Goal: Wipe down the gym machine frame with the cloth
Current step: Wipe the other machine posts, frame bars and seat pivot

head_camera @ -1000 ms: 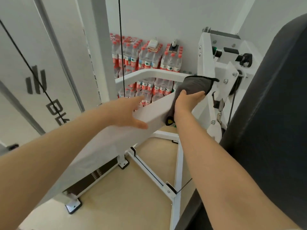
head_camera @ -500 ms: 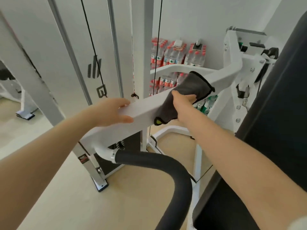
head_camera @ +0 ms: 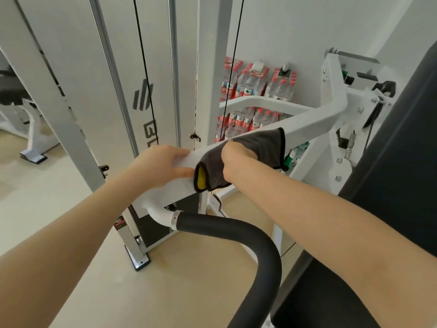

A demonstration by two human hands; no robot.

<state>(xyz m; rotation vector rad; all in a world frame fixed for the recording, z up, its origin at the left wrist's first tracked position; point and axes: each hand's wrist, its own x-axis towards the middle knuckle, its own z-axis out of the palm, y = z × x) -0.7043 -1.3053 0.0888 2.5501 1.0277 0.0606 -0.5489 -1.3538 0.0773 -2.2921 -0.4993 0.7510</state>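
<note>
Fingers of the right hand (head_camera: 238, 159) are curled over the top of the grey cloth (head_camera: 257, 150) and are largely hidden behind it; the cloth is thereby pressed round the white frame arm (head_camera: 307, 120), over which it is draped like a saddle. A yellow inner face is exposed at the cloth's lower left corner. Fingers of the left hand (head_camera: 163, 166) are wrapped over the same arm, thumb beneath, so that the bare metal is gripped just beside the cloth's left edge, the two hands being almost in contact.

The frame arm's long axis is seen to run from lower left, where it bends into a black foam-covered handle (head_camera: 236, 230), to upper right, where a bolted bracket (head_camera: 340, 91) is met. The stroke is therefore judged to be constrained to that axis. Down-arm travel is blocked at once by the left hand; the unwiped length lies up and to the right of the cloth, away from the body. The right hand is the nearer to that stretch, and a push along the arm towards the bracket is judged the likely requirement.
</note>
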